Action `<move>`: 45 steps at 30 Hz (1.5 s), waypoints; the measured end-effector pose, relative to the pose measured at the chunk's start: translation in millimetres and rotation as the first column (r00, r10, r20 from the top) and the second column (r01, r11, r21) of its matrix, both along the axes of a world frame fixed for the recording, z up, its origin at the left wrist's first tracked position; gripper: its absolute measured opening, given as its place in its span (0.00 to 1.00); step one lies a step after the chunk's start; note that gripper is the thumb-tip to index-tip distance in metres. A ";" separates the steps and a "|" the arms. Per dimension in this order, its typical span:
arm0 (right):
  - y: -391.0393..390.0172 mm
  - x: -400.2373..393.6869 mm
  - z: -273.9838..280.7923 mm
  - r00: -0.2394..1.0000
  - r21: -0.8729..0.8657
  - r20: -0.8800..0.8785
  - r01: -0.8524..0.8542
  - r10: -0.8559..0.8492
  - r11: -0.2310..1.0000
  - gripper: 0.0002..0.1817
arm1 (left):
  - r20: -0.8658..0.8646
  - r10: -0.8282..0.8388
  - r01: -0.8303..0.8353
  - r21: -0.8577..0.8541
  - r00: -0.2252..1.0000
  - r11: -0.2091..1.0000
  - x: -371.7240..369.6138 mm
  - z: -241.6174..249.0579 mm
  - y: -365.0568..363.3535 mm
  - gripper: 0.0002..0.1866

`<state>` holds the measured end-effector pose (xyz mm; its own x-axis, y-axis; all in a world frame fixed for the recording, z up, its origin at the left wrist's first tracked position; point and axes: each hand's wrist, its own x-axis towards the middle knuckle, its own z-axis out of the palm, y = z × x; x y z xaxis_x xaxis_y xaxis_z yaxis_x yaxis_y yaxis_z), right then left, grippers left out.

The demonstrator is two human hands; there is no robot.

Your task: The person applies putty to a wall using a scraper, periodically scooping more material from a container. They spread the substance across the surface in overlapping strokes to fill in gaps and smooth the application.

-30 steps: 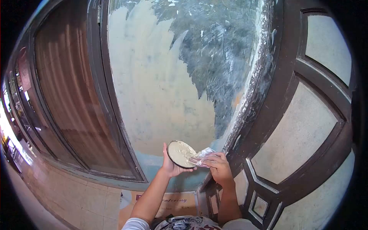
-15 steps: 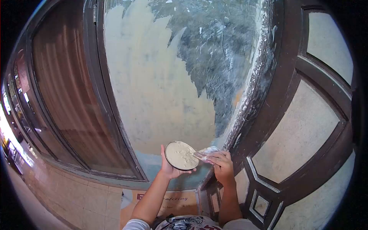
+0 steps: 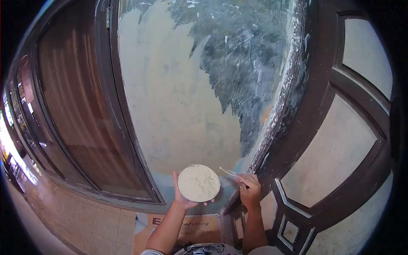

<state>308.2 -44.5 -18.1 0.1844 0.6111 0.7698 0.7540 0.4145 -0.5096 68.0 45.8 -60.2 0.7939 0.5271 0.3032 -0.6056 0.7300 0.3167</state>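
Note:
My left hand supports a round bowl from below and the left side, with the thumb along its edge. Cream-coloured putty fills it, its surface uneven on the right. In my right hand is a putty knife, seen nearly edge-on, with pale putty at its tip. The blade points up and left, just right of the bowl and apart from it. Behind both hands stands a wall panel, mostly coated in cream filler, with a rough grey-green area at upper right.
A dark-framed window with a brown curtain is on the left. On the right stands a dark brown door with pale panels. Printed cardboard lies below on the tiled floor.
The putty knife has come away from the bowl and turned from flat to nearly edge-on. The bowl has levelled and sits slightly lower. My right hand has dropped a little.

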 end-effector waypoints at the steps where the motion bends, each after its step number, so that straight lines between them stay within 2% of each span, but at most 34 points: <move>1: 1.9 -1.3 -0.1 0.999 0.012 -0.025 -0.019 0.019 1.000 0.10 | 0.032 -0.007 0.007 -0.013 0.999 1.000 -3.3 -1.8 -1.3 0.64; 4: 9.6 -5.8 -9.4 0.993 -0.069 -0.111 -0.036 0.028 0.997 0.09 | 0.077 -0.010 0.012 -0.025 0.997 1.000 -16.2 -8.2 -3.4 0.63; 8: 22.4 -19.9 -15.7 0.988 -0.060 -0.152 -0.006 -0.003 0.998 0.06 | -0.024 0.064 -0.066 -0.077 0.998 0.995 -35.8 3.4 -5.7 0.64; 14: 44.7 -30.4 -29.3 0.977 -0.066 -0.194 0.080 -0.091 0.995 0.07 | -0.008 0.027 -0.027 -0.032 1.000 0.999 -60.4 10.9 16.8 0.65; 16: 52.8 -32.9 -26.0 0.959 -0.107 -0.270 0.058 -0.085 0.993 0.09 | 0.141 -0.054 0.059 -0.029 0.988 0.998 -65.0 16.1 25.3 0.62; 18: 57.9 -36.3 -15.7 0.954 -0.089 -0.289 0.059 -0.082 0.994 0.11 | 0.123 -0.051 0.053 -0.014 0.991 0.998 -72.5 24.3 31.0 0.63; 20: 58.6 -35.8 -7.7 0.958 -0.132 -0.255 0.096 -0.128 0.987 0.12 | 0.166 -0.090 0.093 -0.011 0.982 0.996 -76.2 29.3 32.0 0.63; 22: 65.5 -29.3 -14.4 0.941 -0.120 -0.300 0.124 -0.155 0.985 0.14 | 0.194 -0.113 0.119 -0.022 0.974 0.993 -77.2 29.7 35.8 0.64; 24: 64.7 -20.2 -15.1 0.951 -0.197 -0.245 0.144 -0.191 0.970 0.21 | 0.144 -0.034 0.039 -0.028 0.989 0.999 -76.3 22.9 37.1 0.64; 28: 75.1 6.6 -7.6 0.971 -0.162 -0.173 0.134 -0.162 0.978 0.24 | 0.182 0.034 -0.019 -0.085 0.983 0.996 -66.7 4.2 27.3 0.65; 30: 92.0 25.2 31.0 0.995 -0.004 -0.062 0.080 -0.080 0.997 0.25 | 0.206 0.071 -0.050 -0.104 0.976 0.993 -61.2 2.5 14.8 0.65; 32: 107.4 40.2 93.9 0.988 0.080 0.047 0.145 -0.149 0.986 0.25 | 0.180 0.149 -0.131 -0.107 0.972 0.986 -55.8 -1.4 4.8 0.65; 33: 122.1 48.5 119.0 0.989 0.184 0.056 0.125 -0.137 0.975 0.25 | 0.075 0.318 -0.285 -0.283 0.945 0.916 -50.0 2.2 -6.1 0.65; 34: 136.0 55.5 142.2 0.990 0.284 0.065 0.103 -0.126 0.953 0.25 | 0.078 0.335 -0.301 -0.287 0.939 0.910 -47.5 -2.9 -8.6 0.65; 36: 150.8 59.6 187.2 0.951 0.362 0.286 0.009 -0.120 0.932 0.24 | 0.245 0.231 -0.191 -0.174 0.942 0.966 -46.7 -15.4 -13.3 0.63; 37: 158.1 60.6 194.6 0.952 0.359 0.287 -0.005 -0.105 0.934 0.24 | 0.290 0.219 -0.169 -0.187 0.932 0.968 -43.0 -9.9 -20.7 0.64; 38: 164.7 60.9 200.0 0.911 0.352 0.393 -0.027 -0.122 0.936 0.23 | 0.290 0.233 -0.183 -0.188 0.928 0.965 -40.4 -12.1 -24.0 0.64; 39: 171.1 61.8 204.8 0.858 0.345 0.495 -0.046 -0.140 0.938 0.23 | 0.158 0.366 -0.324 -0.238 0.917 0.916 -38.8 -15.4 -28.2 0.65; 40: 177.7 64.0 208.2 0.859 0.340 0.496 -0.058 -0.126 0.939 0.23 | 0.016 0.483 -0.461 -0.271 0.875 0.845 -38.0 -18.5 -33.0 0.67; 41: 184.2 67.0 210.5 0.824 0.340 0.543 -0.041 -0.160 0.940 0.23 | 0.014 0.493 -0.470 -0.276 0.870 0.838 -38.7 -20.7 -36.4 0.67; 42: 190.8 69.5 215.0 0.784 0.345 0.589 -0.025 -0.196 0.938 0.23 | 0.057 0.476 -0.451 -0.234 0.878 0.861 -40.2 -20.3 -38.0 0.67; 45: 203.6 75.0 233.2 0.835 0.440 0.508 -0.039 -0.212 0.897 0.25 | 0.168 0.432 -0.413 -0.136 0.886 0.901 -37.0 -11.8 -40.1 0.66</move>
